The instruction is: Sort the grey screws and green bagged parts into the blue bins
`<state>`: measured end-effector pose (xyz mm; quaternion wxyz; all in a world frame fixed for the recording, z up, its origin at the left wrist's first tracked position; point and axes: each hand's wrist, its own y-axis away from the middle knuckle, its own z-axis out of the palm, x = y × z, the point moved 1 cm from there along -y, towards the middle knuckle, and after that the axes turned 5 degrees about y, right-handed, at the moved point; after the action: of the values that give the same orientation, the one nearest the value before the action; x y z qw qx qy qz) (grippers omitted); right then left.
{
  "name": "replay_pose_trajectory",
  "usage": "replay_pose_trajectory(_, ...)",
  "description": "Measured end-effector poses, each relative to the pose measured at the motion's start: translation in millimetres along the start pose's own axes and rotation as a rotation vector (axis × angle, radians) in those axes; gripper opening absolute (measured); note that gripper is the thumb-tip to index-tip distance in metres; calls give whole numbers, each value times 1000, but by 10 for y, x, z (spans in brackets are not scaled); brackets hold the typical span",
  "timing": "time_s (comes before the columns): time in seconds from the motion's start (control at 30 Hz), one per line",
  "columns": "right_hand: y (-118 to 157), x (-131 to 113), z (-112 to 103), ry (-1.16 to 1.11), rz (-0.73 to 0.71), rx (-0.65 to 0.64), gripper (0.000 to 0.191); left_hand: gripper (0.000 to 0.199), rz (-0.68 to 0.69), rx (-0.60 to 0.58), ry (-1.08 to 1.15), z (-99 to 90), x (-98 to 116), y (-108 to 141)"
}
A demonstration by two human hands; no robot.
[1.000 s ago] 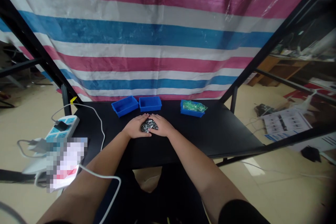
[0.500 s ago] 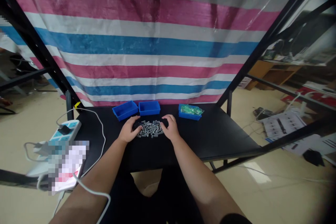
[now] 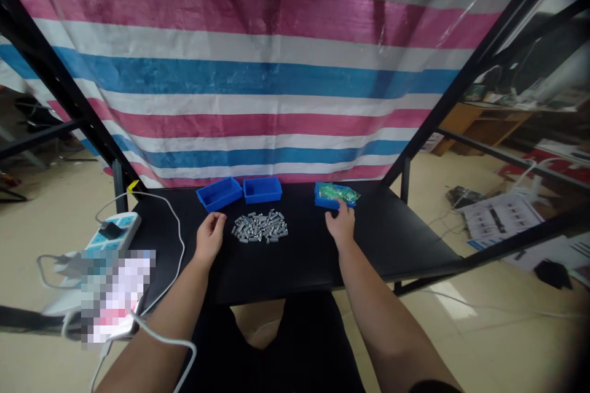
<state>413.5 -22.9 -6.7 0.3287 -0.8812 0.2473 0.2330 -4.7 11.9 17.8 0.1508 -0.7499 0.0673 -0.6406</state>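
Pieces of grey metal (image 3: 259,226), short and cylindrical (too small to tell their exact kind), now lie spread in a loose heap on the black tabletop (image 3: 295,270). They are no longer cupped between the hands, which have just drawn apart, so the heap sits free with nothing touching it.

The left hand (image 3: 209,238) lies open and empty, its fingers loosely curled, just beside the heap on its left. The right hand (image 3: 341,225) is well off to the other side, open with its fingers extended. Its fingertips (image 3: 344,206) reach the near wall of a blue plastic bin (image 3: 325,202) holding a green plastic bag (image 3: 335,194), but they do not visibly close on either.

Two more blue plastic bins (image 3: 219,194) (image 3: 262,190) stand side by side beyond the heap, and a power strip (image 3: 113,231) sits off the table's left edge.
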Motion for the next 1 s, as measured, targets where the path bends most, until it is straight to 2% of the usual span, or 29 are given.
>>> replay_pose_trajectory(0.17, 31, -58, 33, 100, 62, 24, 62, 31, 46, -146, 4, 26, 11, 37)
replay_pose_trajectory(0.27, 82, -103, 16, 127, 48, 25, 67, 26, 32, -156, 56, 16, -26, 39)
replay_pose_trajectory(0.47, 137, -103, -27, 90, -108, 4, 65, 19, 59, -177, 75, 9, 23, 31)
replay_pose_trajectory(0.67, 168, -111, -93, -96, -201, 73, 60, 16, 118, -184, -10, -6, 40, 40)
replay_pose_trajectory(0.83, 287, -232, -165, -264, -331, 6, 61, 17, 182, -168, -125, -17, 19, 50)
replay_pose_trajectory(1.0, 439, -387, -247, -270, -399, -80, 62, 18, 318, -213, -245, 23, 105, 116)
